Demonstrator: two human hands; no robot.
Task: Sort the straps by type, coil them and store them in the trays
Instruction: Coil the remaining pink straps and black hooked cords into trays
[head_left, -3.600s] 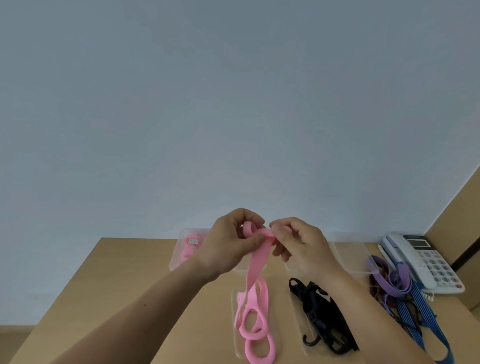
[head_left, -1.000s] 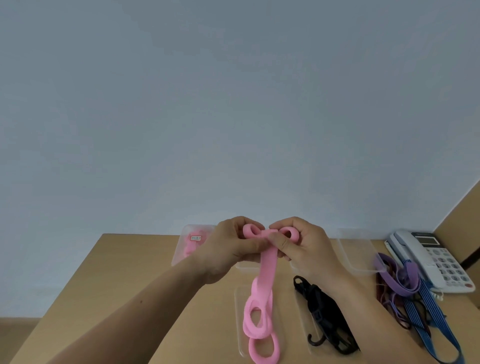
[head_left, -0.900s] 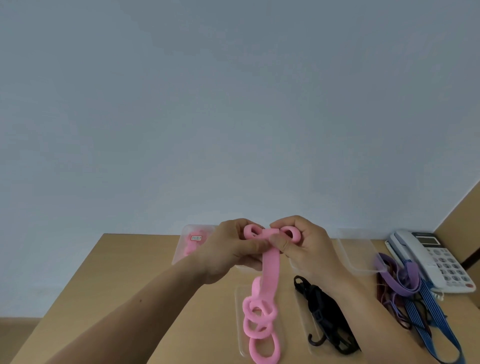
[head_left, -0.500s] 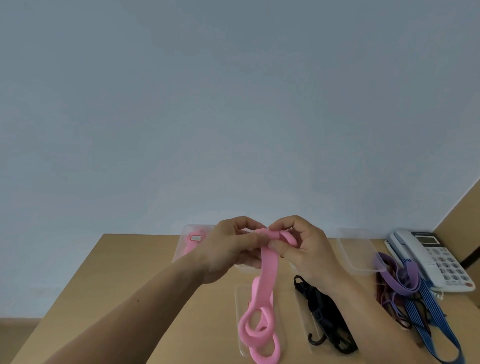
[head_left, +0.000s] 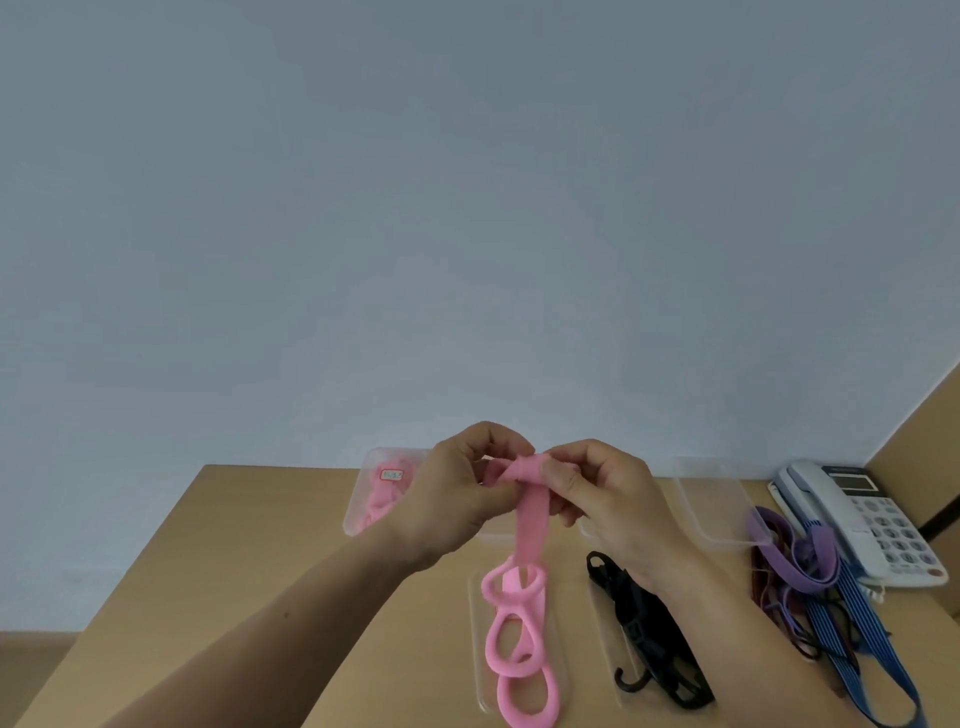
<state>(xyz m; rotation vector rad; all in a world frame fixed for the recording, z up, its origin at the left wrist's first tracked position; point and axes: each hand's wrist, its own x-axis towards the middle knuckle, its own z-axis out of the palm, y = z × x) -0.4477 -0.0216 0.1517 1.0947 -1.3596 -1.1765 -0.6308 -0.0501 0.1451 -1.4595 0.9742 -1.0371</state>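
The pink strap (head_left: 532, 525) is a flat, soft, matte band. Both hands hold it up above the wooden table (head_left: 270, 545). Its long axis runs almost straight down from the hands, toward the person. The lower end lies in several rounded loops on a shallow clear tray (head_left: 475, 649).

The left hand (head_left: 457, 499) and the right hand (head_left: 613, 499) each pinch the top end between thumb and curled fingers. There the band is folded into a small tight roll; how many turns it has I cannot tell. One second ago two open loops stood out at the top. Half a second ago one loop remained on the right side. Now it is closed into the roll.

A black strap (head_left: 644, 623) with a hook lies on a clear tray just right of the pink loops. Purple straps (head_left: 795, 551) and blue striped straps (head_left: 852, 623) lie tangled near a white telephone (head_left: 872, 519). A clear box at the back left (head_left: 358, 499) holds more pink material.
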